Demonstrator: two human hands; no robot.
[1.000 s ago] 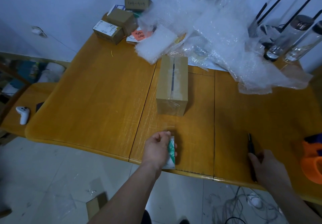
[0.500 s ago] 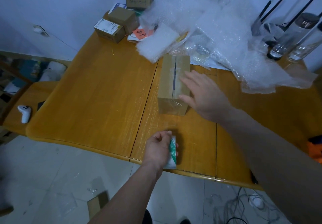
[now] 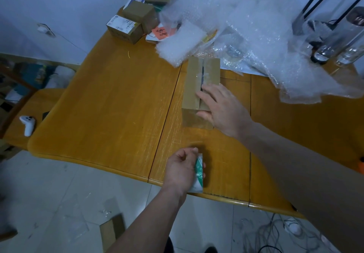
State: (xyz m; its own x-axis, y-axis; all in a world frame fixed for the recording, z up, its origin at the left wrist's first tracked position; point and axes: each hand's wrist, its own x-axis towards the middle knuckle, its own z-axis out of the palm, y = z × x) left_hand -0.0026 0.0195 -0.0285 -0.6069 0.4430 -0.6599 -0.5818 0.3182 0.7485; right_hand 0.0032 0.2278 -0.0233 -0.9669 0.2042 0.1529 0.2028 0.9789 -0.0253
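A taped brown cardboard box (image 3: 194, 83) stands in the middle of the yellow wooden table (image 3: 110, 103). My right hand (image 3: 222, 108) lies flat on the near end of the box top, fingers straight, thumb against the box's near face. My left hand (image 3: 182, 169) grips a small white and green packet (image 3: 198, 175) near the table's front edge.
Sheets of bubble wrap (image 3: 246, 26) cover the back of the table. Small cardboard boxes (image 3: 132, 21) sit at the back left, clear tubes (image 3: 342, 36) at the back right. A white controller (image 3: 27, 124) lies on a side stool. Cables (image 3: 279, 231) and a cardboard scrap (image 3: 112, 231) litter the floor.
My right hand left the table's front right edge, swung over to the box and came down flat on its near end. My left hand stayed put with the packet.
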